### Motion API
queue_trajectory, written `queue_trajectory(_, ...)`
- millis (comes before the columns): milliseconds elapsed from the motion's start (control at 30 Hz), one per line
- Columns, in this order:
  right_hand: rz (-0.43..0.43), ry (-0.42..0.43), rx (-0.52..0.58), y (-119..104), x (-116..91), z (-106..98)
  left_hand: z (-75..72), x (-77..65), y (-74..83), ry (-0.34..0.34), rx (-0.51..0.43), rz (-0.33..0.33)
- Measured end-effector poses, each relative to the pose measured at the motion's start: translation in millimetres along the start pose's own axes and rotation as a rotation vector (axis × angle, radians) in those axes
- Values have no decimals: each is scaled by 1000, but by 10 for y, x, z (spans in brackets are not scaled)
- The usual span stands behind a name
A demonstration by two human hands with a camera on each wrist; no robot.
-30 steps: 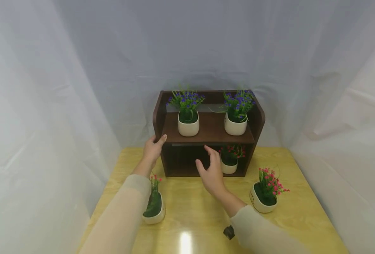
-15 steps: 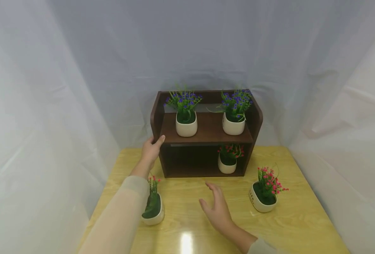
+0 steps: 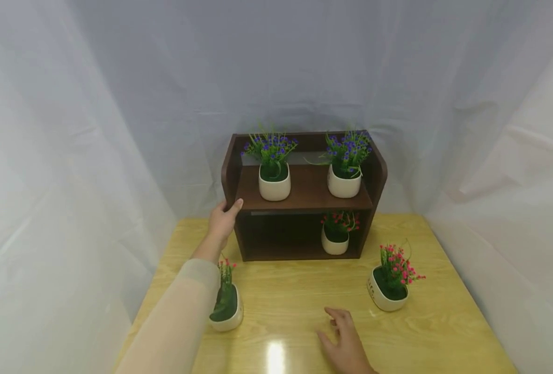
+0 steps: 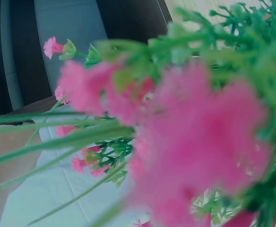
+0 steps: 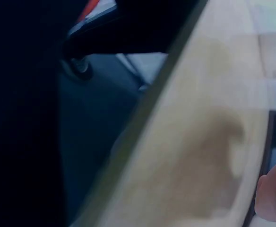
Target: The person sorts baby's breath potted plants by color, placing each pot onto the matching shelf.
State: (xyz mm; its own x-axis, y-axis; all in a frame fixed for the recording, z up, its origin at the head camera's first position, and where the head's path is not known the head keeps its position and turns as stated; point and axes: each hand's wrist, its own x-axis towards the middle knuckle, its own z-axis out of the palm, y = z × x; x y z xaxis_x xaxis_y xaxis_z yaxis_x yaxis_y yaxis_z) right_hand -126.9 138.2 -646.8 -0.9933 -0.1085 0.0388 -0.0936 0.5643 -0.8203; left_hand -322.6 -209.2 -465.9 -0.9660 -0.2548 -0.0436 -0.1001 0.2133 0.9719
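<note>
White, creased sheeting point(image 3: 276, 67) hangs on three sides of a pale yellow wood-grain surface point(image 3: 276, 291), and at its far end stands a dark brown two-tier shelf unit point(image 3: 306, 189) with upright side panels, its back close to the sheeting. The left hand point(image 3: 222, 221) grips the unit's left side, thumb on the front corner of the upper board, the other fingers partly hidden at the outer face of the panel. The right hand point(image 3: 346, 345) holds nothing; its fingers are loosely bent above the near part of the surface. On the upper board sit two white rounded pots with purple-blue flowers, one left point(image 3: 274, 188) and one right point(image 3: 344, 186); a white pot with red flowers point(image 3: 335, 245) stands at the right of the lower compartment. A white pot with pink flowers and dark lettering point(image 3: 389, 300) is on the surface to the right, and another white pot with pink flowers point(image 3: 232, 317) is partly covered by the left sleeve point(image 3: 178, 311). The unit looks stiff and probably moderately heavy when loaded; the side panels seem the best hold, kept level, since the loose pots could slide or tip.
</note>
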Motion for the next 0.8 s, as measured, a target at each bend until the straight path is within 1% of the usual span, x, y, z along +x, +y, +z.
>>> queue_trajectory(167,120,46,-15,192,-53,-184,-26,5,7,-3,-2,-2)
queue_trajectory(333,204,129,51,325,-120,-335,-37,25,0,-3,-4,0)
queue_trajectory(467,242,190,65,405,-164,-457,-34,30,-10,-3,9,1)
queue_trajectory(633,272,233,20,516,-142,-678,-20,26,-13,-11,22,-1)
queue_trajectory(800,314,252,-38,644,-83,-921,1,28,-20,-20,12,-4)
